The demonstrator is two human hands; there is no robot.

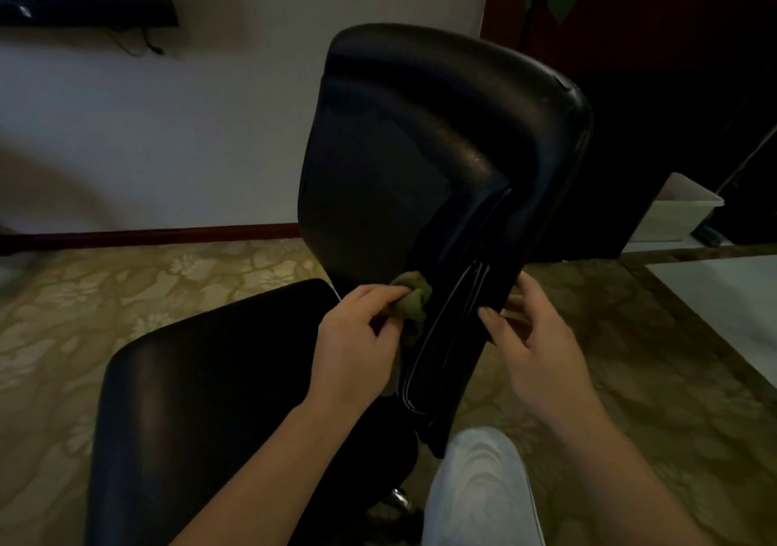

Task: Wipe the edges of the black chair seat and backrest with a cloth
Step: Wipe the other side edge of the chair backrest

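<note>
The black chair stands in front of me, seen from its side and back. Its backrest [420, 146] rises in the middle of the view and its seat [218, 377] spreads to the lower left. My left hand [357, 343] grips a bunched green cloth [414, 299] and presses it against the lower left edge of the backrest, just above the seat. My right hand [534, 343] holds the lower right edge of the backrest, thumb on the back face and fingers wrapped behind it.
Patterned yellowish carpet [84, 293] surrounds the chair. A white wall with a dark red skirting board [168, 234] runs behind. A white bin [672, 213] sits at the right beside dark furniture. My knee in light trousers [479, 491] is below the backrest.
</note>
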